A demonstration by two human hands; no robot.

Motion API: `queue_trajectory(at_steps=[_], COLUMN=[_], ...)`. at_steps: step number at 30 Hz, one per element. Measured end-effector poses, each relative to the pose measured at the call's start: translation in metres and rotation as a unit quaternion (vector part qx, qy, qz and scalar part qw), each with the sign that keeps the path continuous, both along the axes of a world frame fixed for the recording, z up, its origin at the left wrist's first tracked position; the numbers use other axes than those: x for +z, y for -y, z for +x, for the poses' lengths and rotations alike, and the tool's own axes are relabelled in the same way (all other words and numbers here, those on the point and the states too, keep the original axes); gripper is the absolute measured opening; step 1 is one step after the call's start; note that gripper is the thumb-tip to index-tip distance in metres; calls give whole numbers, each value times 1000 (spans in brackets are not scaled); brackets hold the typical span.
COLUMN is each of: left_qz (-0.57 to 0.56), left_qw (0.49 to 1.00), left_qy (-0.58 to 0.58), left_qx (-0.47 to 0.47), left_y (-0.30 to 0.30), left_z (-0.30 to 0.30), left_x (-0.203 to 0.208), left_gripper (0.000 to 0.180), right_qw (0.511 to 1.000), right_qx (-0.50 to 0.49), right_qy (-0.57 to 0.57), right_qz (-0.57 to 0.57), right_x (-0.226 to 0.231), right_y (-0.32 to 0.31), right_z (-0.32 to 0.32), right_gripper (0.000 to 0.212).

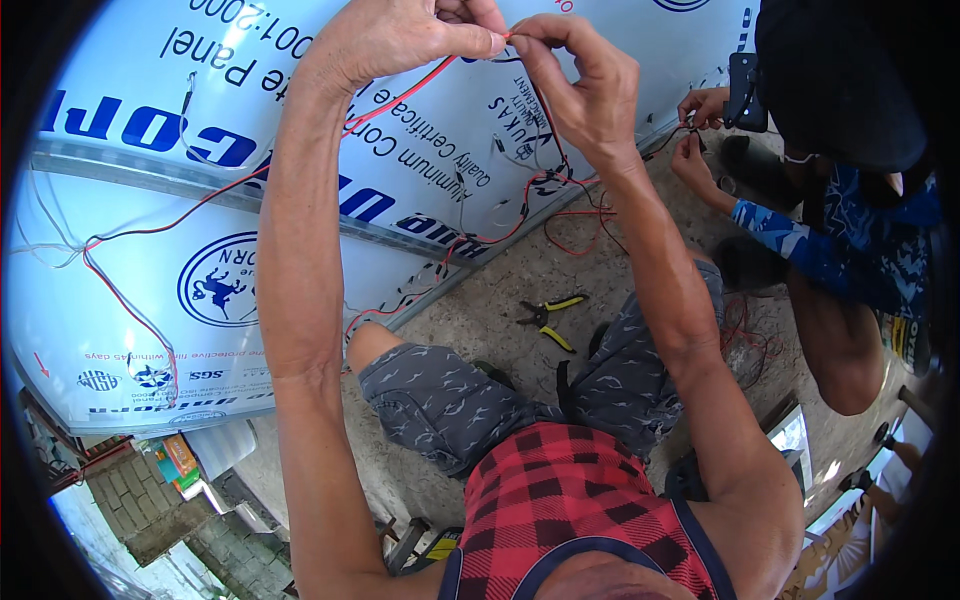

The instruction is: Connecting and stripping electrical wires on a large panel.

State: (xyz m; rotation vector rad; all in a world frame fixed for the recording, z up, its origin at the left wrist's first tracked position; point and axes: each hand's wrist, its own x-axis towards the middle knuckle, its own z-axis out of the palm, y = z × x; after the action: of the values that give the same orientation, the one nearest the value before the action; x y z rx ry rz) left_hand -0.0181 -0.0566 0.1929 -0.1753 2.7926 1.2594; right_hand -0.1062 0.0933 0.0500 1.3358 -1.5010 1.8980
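At the top of the view, both my hands are raised over a large panel [225, 85] covered in printed white-and-blue film. My left hand [405, 40] is closed in a pinch on a red wire [412, 92], its thumb tip near the wire's end. Close against it, the thumb and forefinger of my right hand [585, 85] pinch the same spot. A dark wire runs beside the red one below my fingers. The exact joint between the fingertips is too small to make out.
Red-and-black wire [200, 205] trails across the panel and along its edge. Yellow-and-black wire strippers [543, 325] lie on the concrete floor by my knees. At the right, a co-worker [850, 220] crouches, hands [700, 140] on a dark wire. Tangled red wire [745, 345] lies nearby.
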Motion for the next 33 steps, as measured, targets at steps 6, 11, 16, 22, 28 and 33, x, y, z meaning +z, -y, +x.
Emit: queue_trajectory(at_steps=[6, 11, 16, 22, 28, 33], left_qz=[12, -84, -171, -192, -206, -178], left_qw=[999, 996, 983, 980, 978, 983], left_qy=[-18, -18, 38, 29, -16, 10], left_qx=[41, 36, 51, 39, 21, 47], left_y=[-10, -16, -29, -29, -31, -32], left_z=[-2, -2, -6, -6, -3, -8], left_x=[-2, 7, 19, 22, 19, 17], left_gripper=[17, 18, 13, 11, 9, 8], right_qw=[992, 992, 997, 996, 992, 981], right_qx=[86, 86, 51, 92, 106, 150], right_qy=[94, 89, 49, 20, 50, 111], right_qz=[15, 9, 19, 3, 43, 56], right_x=[-7, -7, -6, -1, -1, 1], right_y=[-4, -3, -4, -5, -10, -12], right_z=[-6, -7, -11, -18, -20, -23], right_gripper=[8, 10, 9, 9, 11, 10])
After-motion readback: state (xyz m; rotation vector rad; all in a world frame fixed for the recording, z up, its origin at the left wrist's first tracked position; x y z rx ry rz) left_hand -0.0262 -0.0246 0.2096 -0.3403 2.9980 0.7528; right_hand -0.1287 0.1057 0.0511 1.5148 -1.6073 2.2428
